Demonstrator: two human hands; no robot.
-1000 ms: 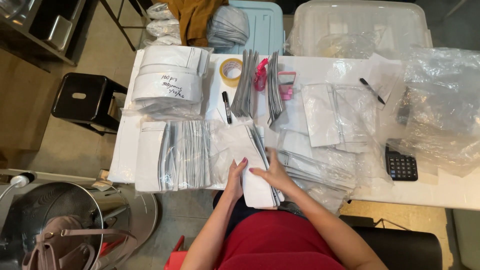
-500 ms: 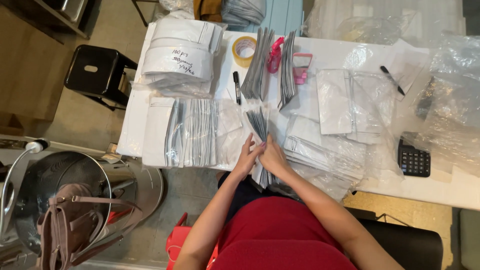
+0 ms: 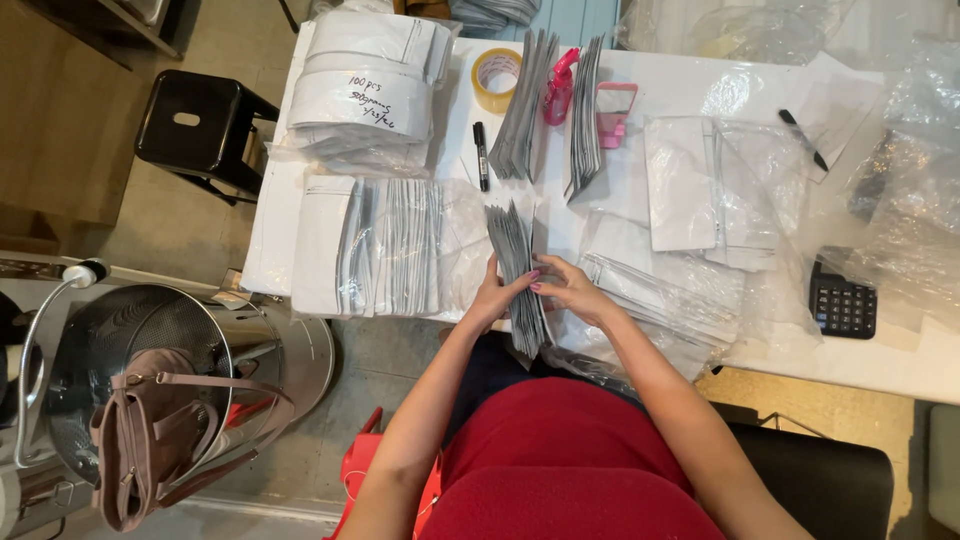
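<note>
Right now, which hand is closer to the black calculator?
The right hand. It sits on the right side of the stack of flat pouches, toward the black calculator at the table's right end; the left hand is on the stack's far side.

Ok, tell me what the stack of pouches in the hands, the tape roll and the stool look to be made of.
Stack of pouches, held by both the left hand and the right hand: likely thin plastic film, grey-white with a slight sheen. Tape roll: probably glossy tan plastic tape on a core, see-through at the edge. Stool: black, smooth and hard with a grip slot; plastic or painted metal, unclear which.
</note>
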